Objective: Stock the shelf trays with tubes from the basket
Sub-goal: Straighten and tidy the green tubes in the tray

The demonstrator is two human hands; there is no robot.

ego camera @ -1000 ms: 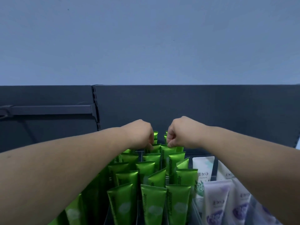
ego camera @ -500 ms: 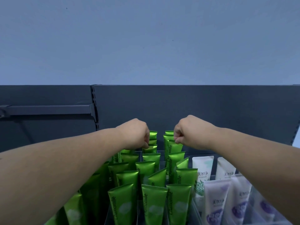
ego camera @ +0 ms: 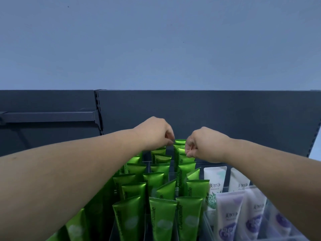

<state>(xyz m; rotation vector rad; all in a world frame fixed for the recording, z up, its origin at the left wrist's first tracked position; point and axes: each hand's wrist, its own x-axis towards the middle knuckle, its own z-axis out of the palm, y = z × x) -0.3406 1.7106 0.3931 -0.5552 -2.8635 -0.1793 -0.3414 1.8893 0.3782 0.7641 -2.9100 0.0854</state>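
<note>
rear green tube (ego camera: pixel 179 142): upright, crimp up, long axis vertical, last in its row of green tubes (ego camera: pixel 162 216) | my left hand (ego camera: pixel 155 134) just left of its crimp, right hand (ego camera: pixel 202 145) just right, slightly lower | both curled, fingertips against tube tops, can't tell if pinching | left nearer, I'd seat it straight down

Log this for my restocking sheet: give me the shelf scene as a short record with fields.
green tubes: upright, in rows, centre trays
left hand: fingers curled at rearmost green tops, grip unclear
right hand: same, beside it
white tubes: right of green
purple tubes: front right
back panel: dark
</note>
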